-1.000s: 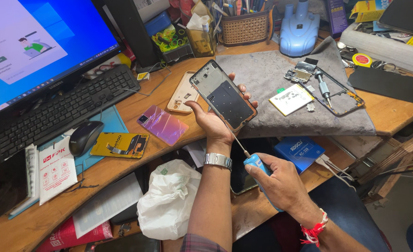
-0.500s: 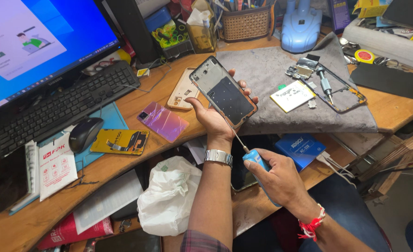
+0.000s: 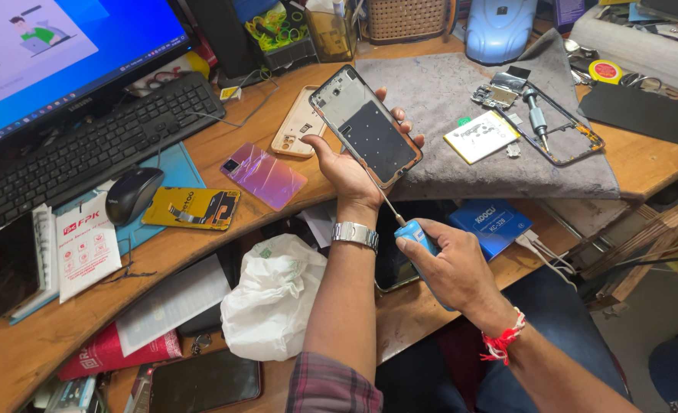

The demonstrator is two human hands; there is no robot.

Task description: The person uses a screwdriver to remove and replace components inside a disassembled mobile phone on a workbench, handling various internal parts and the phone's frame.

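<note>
At frame centre the left hand (image 3: 348, 170) grips the opened phone frame (image 3: 366, 125) above the counter (image 3: 270, 222); the right hand (image 3: 450, 264) pinches a blue screwdriver (image 3: 409, 227), tip at its lower edge. A slip could gouge the frame or jab the palm.

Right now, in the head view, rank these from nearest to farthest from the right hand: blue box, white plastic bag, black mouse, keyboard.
From the right hand, which holds a blue-handled screwdriver:
1. Blue box, just beyond it at the desk edge.
2. White plastic bag, to its left, lower shelf.
3. Black mouse, farther left on the desk.
4. Keyboard, behind the mouse, far left.
</note>
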